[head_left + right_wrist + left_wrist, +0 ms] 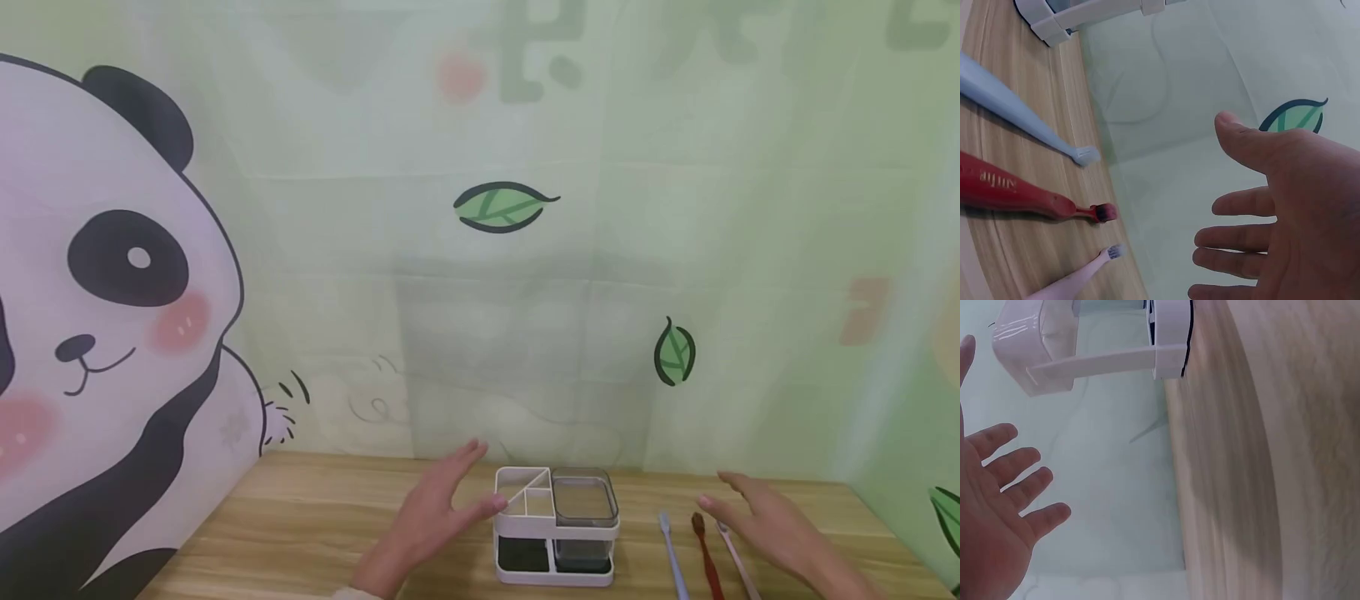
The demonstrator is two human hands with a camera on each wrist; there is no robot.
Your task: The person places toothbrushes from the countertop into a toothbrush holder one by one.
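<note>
A white toothbrush holder (555,527) with divided slots and a clear grey cup (585,498) in its right side stands on the wooden table. Just left of it is my left hand (427,517), fingers extended, its thumb tip overlapping the holder's edge in the head view; the left wrist view shows that palm (991,531) holding nothing. My right hand (776,525) hovers over the right side with fingers spread and nothing held. Beneath and beside it lie three toothbrushes: a blue one (1019,109), a red one (1016,194) and a pink one (1079,278).
The wooden table (300,517) ends at a pale green cloth backdrop (337,250) printed with a large panda and leaves. The holder stands near the table's middle, with the toothbrushes to its right, heads pointing toward the backdrop.
</note>
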